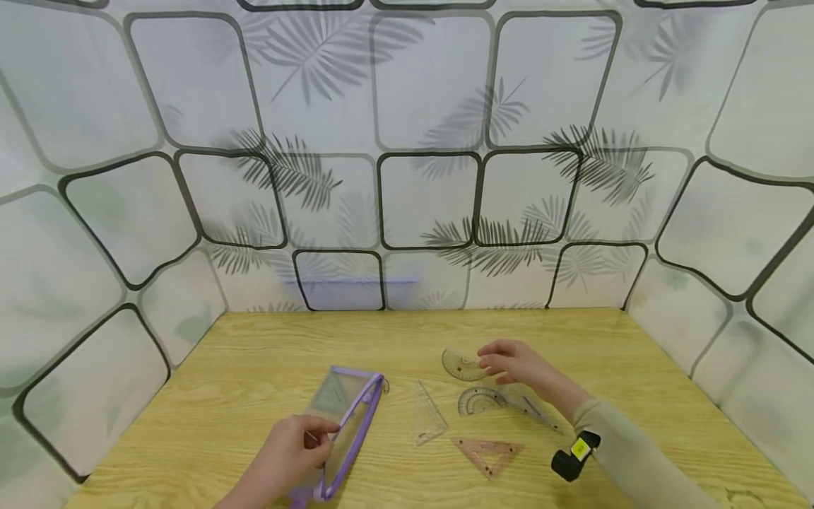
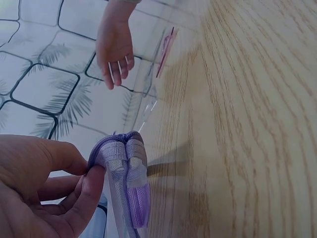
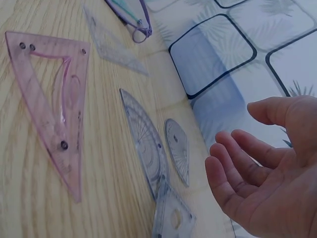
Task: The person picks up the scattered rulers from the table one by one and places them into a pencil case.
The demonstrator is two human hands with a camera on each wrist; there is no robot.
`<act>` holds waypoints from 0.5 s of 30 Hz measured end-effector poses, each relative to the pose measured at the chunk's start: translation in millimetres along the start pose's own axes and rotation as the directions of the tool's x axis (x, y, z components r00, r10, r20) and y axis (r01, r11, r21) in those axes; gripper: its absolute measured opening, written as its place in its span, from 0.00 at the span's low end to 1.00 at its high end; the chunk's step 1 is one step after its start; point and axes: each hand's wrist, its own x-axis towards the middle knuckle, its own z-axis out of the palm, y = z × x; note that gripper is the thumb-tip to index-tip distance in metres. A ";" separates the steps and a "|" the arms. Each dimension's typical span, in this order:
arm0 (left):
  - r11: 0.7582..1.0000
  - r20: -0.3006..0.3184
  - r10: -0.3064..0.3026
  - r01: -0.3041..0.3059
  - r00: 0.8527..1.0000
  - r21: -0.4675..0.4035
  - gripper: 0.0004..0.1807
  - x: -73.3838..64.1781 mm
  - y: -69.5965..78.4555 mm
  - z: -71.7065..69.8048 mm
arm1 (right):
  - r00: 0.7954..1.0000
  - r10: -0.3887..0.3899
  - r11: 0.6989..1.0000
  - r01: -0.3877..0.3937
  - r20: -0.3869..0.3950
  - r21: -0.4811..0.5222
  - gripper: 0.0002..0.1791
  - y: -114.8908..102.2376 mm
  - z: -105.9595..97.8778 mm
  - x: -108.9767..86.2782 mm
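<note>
My left hand (image 1: 289, 449) pinches the edge of a clear zippered pencil pouch (image 1: 364, 428) with purple trim, between thumb and index finger. Through its clear side shows a greenish set square (image 1: 331, 394). Holding nothing, my right hand (image 1: 523, 367) hovers with relaxed fingers by the far clear protractor (image 1: 459, 365), overlapping its right end in the head view. A second clear protractor (image 1: 477, 402) lies nearer, with a clear set square (image 3: 173, 218) against its end. Left of them is another clear set square (image 1: 429, 418); a pink set square (image 1: 486, 454) lies in front.
All this lies on a wood-grain table (image 1: 254, 367). Patterned white curtain-like walls (image 1: 429, 198) rise at the back and both sides. A black strap device (image 1: 575, 456) with a yellow screen sits on the right wrist.
</note>
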 end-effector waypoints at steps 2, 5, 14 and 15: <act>1.000 0.002 -0.013 0.013 1.000 -0.010 0.14 0.0 0.0 0.1 | 1.000 -0.006 1.000 0.006 -0.013 -0.020 0.26 2.2 -1.2 -1.9; 1.000 0.006 -0.021 0.021 1.000 -0.016 0.15 0.0 0.4 0.2 | 0.999 -0.023 0.999 0.022 -0.028 -0.043 0.27 5.8 -3.2 -4.6; 1.000 0.002 -0.017 0.017 1.000 -0.021 0.14 -0.1 -0.1 0.4 | 0.995 -0.085 0.988 0.077 -0.056 -0.132 0.27 20.6 -10.8 -8.7; 1.000 0.000 -0.009 0.009 1.000 -0.021 0.14 0.1 -0.5 0.4 | 0.994 -0.089 0.987 0.080 -0.060 -0.139 0.27 22.4 -11.6 -8.8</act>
